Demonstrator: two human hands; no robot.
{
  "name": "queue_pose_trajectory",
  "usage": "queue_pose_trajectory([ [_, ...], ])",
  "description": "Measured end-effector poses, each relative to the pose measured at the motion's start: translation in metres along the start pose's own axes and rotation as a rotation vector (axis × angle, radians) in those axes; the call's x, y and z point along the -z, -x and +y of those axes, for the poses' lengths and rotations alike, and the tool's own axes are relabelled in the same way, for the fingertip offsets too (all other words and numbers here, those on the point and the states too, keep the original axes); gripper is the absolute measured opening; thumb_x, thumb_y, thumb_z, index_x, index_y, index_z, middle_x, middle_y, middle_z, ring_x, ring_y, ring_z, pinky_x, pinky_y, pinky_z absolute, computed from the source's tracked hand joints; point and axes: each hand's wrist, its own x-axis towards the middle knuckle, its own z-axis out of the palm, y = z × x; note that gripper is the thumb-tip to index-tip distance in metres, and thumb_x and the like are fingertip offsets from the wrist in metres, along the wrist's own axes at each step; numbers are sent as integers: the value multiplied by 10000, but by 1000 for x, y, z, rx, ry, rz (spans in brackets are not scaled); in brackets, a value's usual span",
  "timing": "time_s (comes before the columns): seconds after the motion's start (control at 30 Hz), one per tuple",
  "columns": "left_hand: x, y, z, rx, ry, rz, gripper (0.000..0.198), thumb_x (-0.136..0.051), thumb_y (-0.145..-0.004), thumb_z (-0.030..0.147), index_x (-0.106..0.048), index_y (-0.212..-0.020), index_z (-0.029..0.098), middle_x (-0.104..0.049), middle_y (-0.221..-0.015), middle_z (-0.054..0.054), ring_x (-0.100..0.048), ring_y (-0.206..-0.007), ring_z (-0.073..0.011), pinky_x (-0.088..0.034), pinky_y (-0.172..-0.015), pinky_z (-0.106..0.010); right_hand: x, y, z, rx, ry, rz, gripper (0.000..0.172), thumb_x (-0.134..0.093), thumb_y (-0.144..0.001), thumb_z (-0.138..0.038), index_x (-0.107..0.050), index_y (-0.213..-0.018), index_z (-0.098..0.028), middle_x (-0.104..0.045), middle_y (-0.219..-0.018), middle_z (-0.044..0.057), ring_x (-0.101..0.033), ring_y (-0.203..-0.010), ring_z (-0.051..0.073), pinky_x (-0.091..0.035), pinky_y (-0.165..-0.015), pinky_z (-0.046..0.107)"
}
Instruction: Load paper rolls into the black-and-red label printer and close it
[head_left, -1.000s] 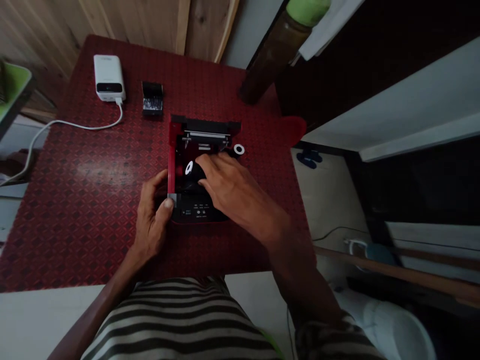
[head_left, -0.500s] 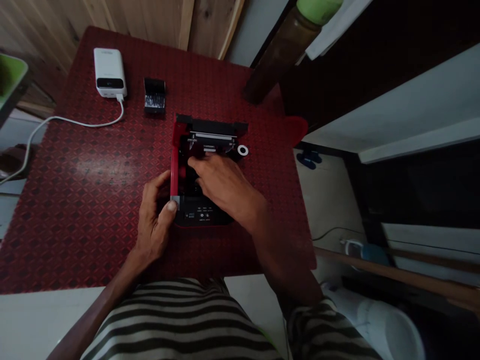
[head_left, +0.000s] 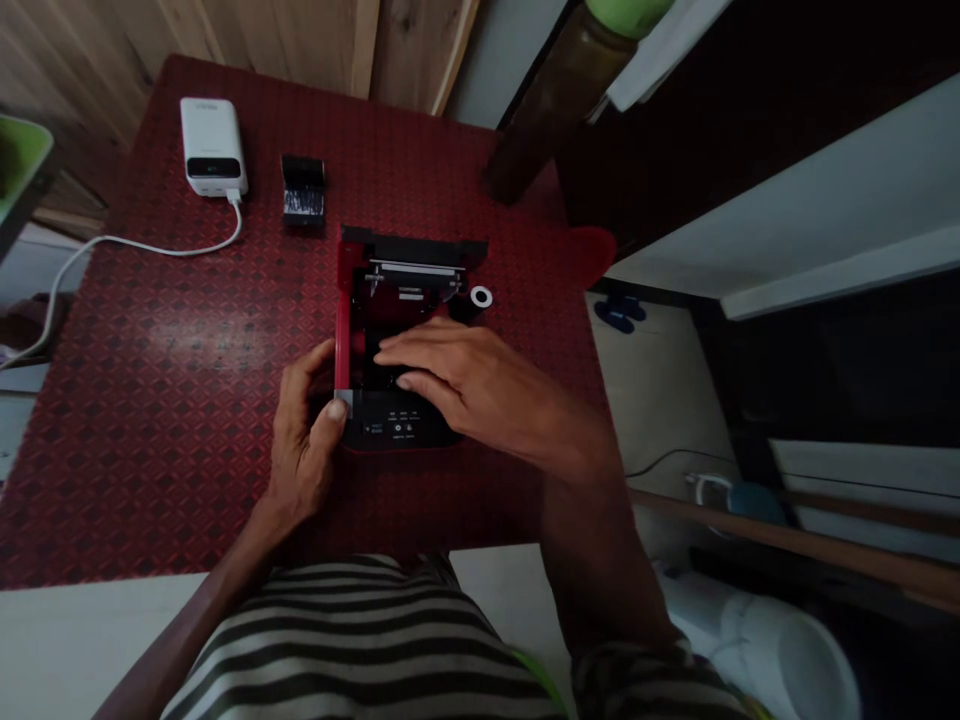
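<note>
Around the middle of the table (head_left: 187,400), a red-and-black device (head_left: 384,312) stands with its top open and its button panel facing the front edge. The left hand (head_left: 304,435) grips its near left corner, thumb on top. The right hand (head_left: 469,375) reaches over the opening, fingers extended together; whether it holds anything cannot be told. A white-ended roll (head_left: 481,297) sits just beside the device, toward the table's right edge. A white power bank (head_left: 212,140) lies by the far left corner, near a dark folded strip (head_left: 303,192).
</note>
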Motion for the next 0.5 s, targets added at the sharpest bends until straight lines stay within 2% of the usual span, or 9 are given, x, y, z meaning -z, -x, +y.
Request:
queue_pose_trajectory([
  [0.07, 0, 0, -1, -1, -8, 3, 588, -555, -1229, 645, -672, -1676, 280, -736, -1613, -154, -727, -1455, -350, -641, -1190, -544, 2, 4, 3, 39, -22, -16, 288, -661, -1134, -28, -859, -1137, -236, -894, -1209, 52, -811, -1179, 254, -615, -1179, 468],
  [0.23, -1, 1, -3, 54, 26, 31, 621, -613, -1179, 713, -708, -1632, 300, -757, -1585, -146, -752, -1416, -369, -651, -1170, -564, -4, -1, 10, 17, -39, -49, 306, -639, -1146, -35, -759, -942, -229, -812, -994, 31, -721, -977, 224, -577, -994, 394],
  [0.4, 0, -6, 9, 129, 126, 90, 659, -656, -1133, 794, -757, -1574, 314, -784, -1573, -138, -754, -1458, -404, -615, -1246, -631, -10, 7, 5, 44, -56, 159, 228, -712, -1112, -61, -710, -970, -239, -786, -1008, 25, -708, -971, 229, -576, -998, 395],
  [0.5, 4, -33, 20, 64, 52, 163, 641, -714, -1121, 794, -765, -1550, 320, -764, -1610, -127, -735, -1490, -398, -604, -1258, -637, -18, 19, 0, 44, -44, 309, 214, -713, -1136, -95, -722, -984, -245, -791, -1015, 28, -711, -967, 226, -601, -979, 395],
])
